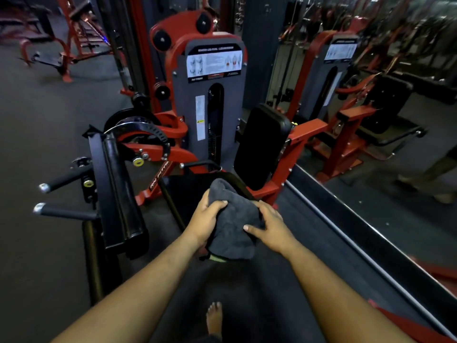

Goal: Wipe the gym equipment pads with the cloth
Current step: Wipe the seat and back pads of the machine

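1. At the far left, a long black leg pad (118, 191) on the machine's swing arm stood tilted, near two black handles with metal end caps (43, 188). It sat well apart from the cloth and looked untouched.
2. The left hand (206, 219) gripped the left side of the grey cloth (231, 224), with the thumb curled over the top and the fingers wrapped under the bunched fabric.
3. The cloth was held between both hands in front of the person, above the dark seat pad (183, 194), and I could not tell whether it touched that pad. It looked soft, light and limp, so it should fold to any surface. A bunched handful in the palm would probably give firmer wiping pressure than a pinch at an edge.
4. The right hand (268, 227) held the cloth's right side, fingers lying curled over the fabric and the thumb pressed onto it.
5. Behind the hands, the upright black back pad (262, 144) stood on the red frame (306, 129). Its vinyl-like skin looked smooth and firm, so the cloth should glide easily over it.
6. On the right, a wall mirror (371, 107) reflected the machine.
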A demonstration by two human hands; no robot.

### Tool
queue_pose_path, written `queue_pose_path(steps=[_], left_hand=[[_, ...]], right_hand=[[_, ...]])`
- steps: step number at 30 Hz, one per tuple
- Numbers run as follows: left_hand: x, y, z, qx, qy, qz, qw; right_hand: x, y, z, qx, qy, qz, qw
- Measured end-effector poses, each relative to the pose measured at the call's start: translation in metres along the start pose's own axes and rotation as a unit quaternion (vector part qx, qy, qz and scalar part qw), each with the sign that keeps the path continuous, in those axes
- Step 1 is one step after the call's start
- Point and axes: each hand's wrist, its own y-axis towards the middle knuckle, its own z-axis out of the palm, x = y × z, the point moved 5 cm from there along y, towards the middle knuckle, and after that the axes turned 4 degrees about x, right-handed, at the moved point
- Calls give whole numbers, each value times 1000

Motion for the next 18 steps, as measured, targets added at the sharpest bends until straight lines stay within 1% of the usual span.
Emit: queue_pose_path(steps=[2, 4, 7, 10, 13, 16, 18], left_hand=[[6, 31, 8, -9, -46, -9, 999], [16, 67, 13, -20, -81, -21, 996], [28, 121, 16, -40, -90, -40, 994], [33, 175, 22, -41, -43, -50, 997], [29, 226, 26, -31, 15, -22, 999], [29, 266, 32, -4, 56, -16, 998], [30, 293, 37, 0, 89, -9, 996]], right_hand=[[-16, 24, -20, -29, -1, -1, 1000], [-30, 49, -39, -31, 42, 15, 999], [-44, 77, -65, -45, 87, 42, 994], [-52, 111, -97, -70, 109, 51, 990], [-61, 150, -132, -111, 150, 59, 981], [-62, 186, -164, -164, 193, 55, 966], [-66, 211, -185, -191, 211, 58, 957]])
